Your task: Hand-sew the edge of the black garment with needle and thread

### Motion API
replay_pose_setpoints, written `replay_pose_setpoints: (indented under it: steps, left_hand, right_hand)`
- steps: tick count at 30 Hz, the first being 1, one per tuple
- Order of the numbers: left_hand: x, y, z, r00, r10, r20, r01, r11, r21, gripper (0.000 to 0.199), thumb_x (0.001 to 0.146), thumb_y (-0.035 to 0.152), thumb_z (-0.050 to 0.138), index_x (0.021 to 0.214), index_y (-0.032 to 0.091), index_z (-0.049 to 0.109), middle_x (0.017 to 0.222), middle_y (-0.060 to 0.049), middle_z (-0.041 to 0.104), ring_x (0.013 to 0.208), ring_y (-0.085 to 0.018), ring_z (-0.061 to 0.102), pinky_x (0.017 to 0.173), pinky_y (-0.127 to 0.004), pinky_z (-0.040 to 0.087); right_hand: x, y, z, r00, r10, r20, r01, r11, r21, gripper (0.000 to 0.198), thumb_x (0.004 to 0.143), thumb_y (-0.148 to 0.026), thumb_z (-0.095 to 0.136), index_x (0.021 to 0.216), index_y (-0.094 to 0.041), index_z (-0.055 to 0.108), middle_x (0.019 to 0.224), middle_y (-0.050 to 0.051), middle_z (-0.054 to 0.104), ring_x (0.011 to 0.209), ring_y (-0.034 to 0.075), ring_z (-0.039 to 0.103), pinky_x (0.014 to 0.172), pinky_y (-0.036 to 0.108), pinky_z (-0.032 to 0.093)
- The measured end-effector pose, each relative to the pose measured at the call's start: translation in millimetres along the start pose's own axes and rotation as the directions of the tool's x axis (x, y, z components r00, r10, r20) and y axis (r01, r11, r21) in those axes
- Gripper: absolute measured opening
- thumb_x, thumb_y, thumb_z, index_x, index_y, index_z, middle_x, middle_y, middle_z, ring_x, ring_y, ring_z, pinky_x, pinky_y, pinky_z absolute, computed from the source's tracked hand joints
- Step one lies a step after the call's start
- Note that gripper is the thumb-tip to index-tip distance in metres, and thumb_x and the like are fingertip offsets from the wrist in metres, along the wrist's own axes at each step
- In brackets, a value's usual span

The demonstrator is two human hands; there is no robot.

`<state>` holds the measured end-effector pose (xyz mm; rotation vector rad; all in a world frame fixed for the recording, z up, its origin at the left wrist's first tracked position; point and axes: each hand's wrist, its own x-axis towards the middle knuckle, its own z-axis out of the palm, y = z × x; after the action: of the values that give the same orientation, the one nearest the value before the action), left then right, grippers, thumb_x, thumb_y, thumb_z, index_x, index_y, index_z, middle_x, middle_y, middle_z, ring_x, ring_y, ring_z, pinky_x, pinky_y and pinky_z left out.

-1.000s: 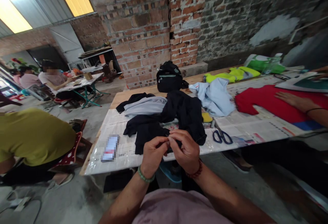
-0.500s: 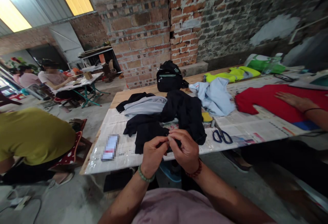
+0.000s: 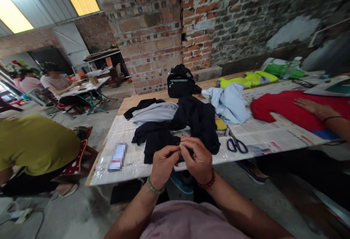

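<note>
My left hand [image 3: 164,162] and my right hand [image 3: 197,159] meet fingertip to fingertip at the table's near edge. Both are closed in a pinch around something too small to make out; a tiny glint shows just above the fingertips. Right behind them lies a dark garment [image 3: 157,140], spread in folds, with more black cloth [image 3: 197,118] bunched to its right. Grey fabric [image 3: 155,112] is tucked among the dark pieces. To the right of my right hand rest dark-handled scissors [image 3: 237,145].
A phone [image 3: 117,157] lies at the table's left, on the paper-covered top [image 3: 109,137]. Behind the cloth stand a black bag [image 3: 180,82] and a light blue garment [image 3: 229,102]. At right, a co-worker's hand [image 3: 314,107] presses a red garment [image 3: 276,102] beside an iron [image 3: 332,86].
My hands stay nearly in place, fingertips still together. At the far right, the co-worker's iron has shifted slightly over the red garment.
</note>
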<state>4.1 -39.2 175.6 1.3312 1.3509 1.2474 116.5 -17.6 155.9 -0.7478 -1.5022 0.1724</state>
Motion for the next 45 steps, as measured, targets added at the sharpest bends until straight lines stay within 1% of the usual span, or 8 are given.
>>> replay_pose_setpoints:
  steps: [6,15,29,38,45]
  left_hand:
    - [0.4,-1.2,0.3,1.0,-0.015,-0.004,0.014,1.0,-0.02,0.017,0.067,0.025,0.059,0.076,0.013,0.067,0.05,0.002,0.052,0.042,-0.004,0.042,0.036,-0.013,0.032]
    - [1.6,-1.8,1.5,0.999,-0.036,0.014,0.037,0.998,-0.05,0.017,0.066,0.027,0.06,0.075,0.014,0.067,0.05,0.003,0.052,0.041,-0.004,0.043,0.037,-0.014,0.033]
    - [0.8,1.4,1.4,0.999,-0.036,0.007,0.036,0.999,-0.018,0.017,0.067,0.026,0.06,0.075,0.013,0.067,0.049,0.003,0.051,0.042,-0.004,0.042,0.036,-0.013,0.032]
    - [1.1,-0.7,0.9,1.0,-0.022,-0.003,0.022,1.0,-0.016,0.018,0.065,0.027,0.061,0.076,0.014,0.067,0.055,0.001,0.055,0.044,-0.005,0.044,0.038,-0.014,0.034]
    - [0.9,-0.3,0.5,1.0,-0.023,-0.003,0.023,1.0,-0.012,0.017,0.066,0.025,0.059,0.076,0.013,0.067,0.052,0.002,0.053,0.043,-0.005,0.043,0.038,-0.014,0.034]
  right_hand:
    - [-0.9,1.6,0.3,1.0,0.012,-0.005,-0.012,1.0,0.002,0.014,0.074,-0.009,0.053,0.083,-0.019,0.058,0.084,0.004,0.061,0.083,0.015,0.058,0.075,0.031,0.05]
    - [-1.5,0.2,-3.2,1.0,-0.026,0.01,0.026,0.999,0.028,0.017,0.074,-0.008,0.053,0.086,-0.02,0.058,0.085,0.005,0.062,0.084,0.016,0.059,0.075,0.032,0.05]
    - [-0.1,-1.2,-2.9,1.0,-0.028,0.005,0.028,0.999,0.016,0.017,0.074,-0.008,0.053,0.085,-0.02,0.057,0.084,0.005,0.061,0.083,0.015,0.058,0.074,0.031,0.05]
    - [-0.2,0.7,-1.7,1.0,-0.015,0.005,0.015,1.0,0.02,0.015,0.074,-0.01,0.053,0.084,-0.019,0.058,0.083,0.005,0.062,0.082,0.015,0.059,0.073,0.031,0.05]
    - [-1.6,1.1,-1.2,1.0,-0.005,0.003,0.004,1.0,0.02,0.015,0.073,-0.009,0.054,0.083,-0.019,0.058,0.083,0.005,0.061,0.082,0.015,0.059,0.072,0.03,0.05]
